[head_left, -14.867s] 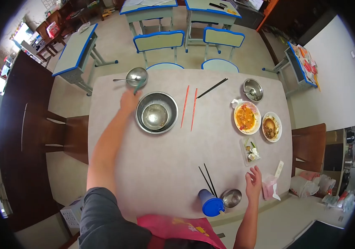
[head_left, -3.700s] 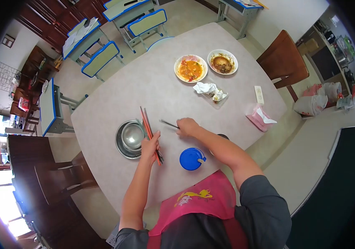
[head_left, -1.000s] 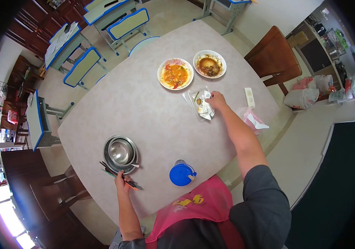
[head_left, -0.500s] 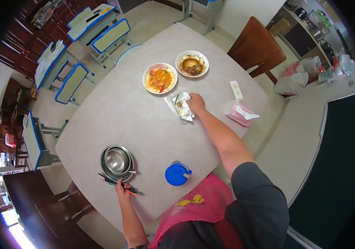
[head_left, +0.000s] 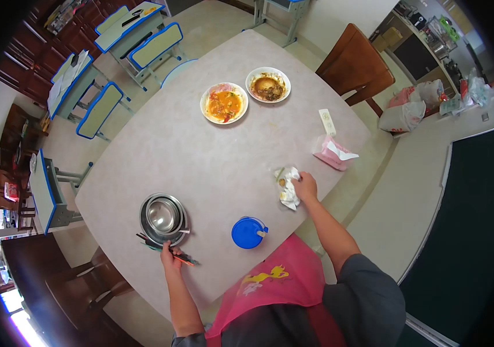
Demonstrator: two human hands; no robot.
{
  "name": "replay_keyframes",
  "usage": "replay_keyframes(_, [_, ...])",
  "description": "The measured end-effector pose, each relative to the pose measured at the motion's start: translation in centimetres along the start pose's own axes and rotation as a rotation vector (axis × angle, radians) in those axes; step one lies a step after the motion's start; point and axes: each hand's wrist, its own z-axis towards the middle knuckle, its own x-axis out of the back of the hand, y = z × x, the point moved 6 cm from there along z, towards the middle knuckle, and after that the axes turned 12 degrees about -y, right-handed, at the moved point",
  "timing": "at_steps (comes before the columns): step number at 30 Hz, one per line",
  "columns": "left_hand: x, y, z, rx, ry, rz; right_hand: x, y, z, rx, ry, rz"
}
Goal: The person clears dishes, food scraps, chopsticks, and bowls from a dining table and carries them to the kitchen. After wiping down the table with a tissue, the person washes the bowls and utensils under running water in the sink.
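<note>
My left hand (head_left: 171, 257) is closed around a bundle of chopsticks (head_left: 187, 259), dark with some orange and green, at the near edge of nested steel bowls (head_left: 162, 216). Near the table's right edge, my right hand (head_left: 306, 187) grips crumpled tissues (head_left: 288, 197) with food scraps; the clear plastic tray beneath is hard to make out. A cup with a blue lid (head_left: 248, 233) stands between my hands, close to the pink apron. Farther off are a plate with orange-red sauce (head_left: 224, 104) and a plate with brown leftovers (head_left: 268, 85).
A pink tissue pack (head_left: 335, 153) and a white power strip or remote (head_left: 326, 122) lie along the table's right side. A brown chair (head_left: 355, 61) stands at the far right corner. Small desks (head_left: 72, 84) are on the left, with plastic bags (head_left: 403, 115) at right.
My right hand has drawn the tissues and scraps toward me and to the right, away from the plates. The left hand stays by the bowls with the chopsticks.
</note>
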Motion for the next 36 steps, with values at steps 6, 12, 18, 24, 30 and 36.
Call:
replay_keyframes(6, [-0.4,0.1,-0.3,-0.002,-0.001,0.01,0.1,7.6,-7.3,-0.262,0.2,0.146])
replay_keyframes(12, [-0.3,0.6,-0.2,-0.022,0.022,0.027,-3.1,14.1,-8.7,-0.447,0.286,0.347])
replay_keyframes(18, [-0.3,0.9,-1.4,-0.096,0.008,0.192,-2.5,13.7,-10.4,-0.45,0.094,0.48])
replay_keyframes(24, [-1.2,1.2,-2.6,-0.182,-0.015,0.272,-1.0,10.4,-13.7,-0.321,-0.03,0.855])
replay_keyframes(30, [-4.8,2.9,-5.9,-0.28,-0.031,0.312,0.3,9.2,-12.8,-0.167,-0.034,0.905])
replay_keyframes(36, [-11.5,6.2,-10.0,-0.348,-0.14,0.396,5.9,5.0,-13.0,-0.06,-0.111,1.009])
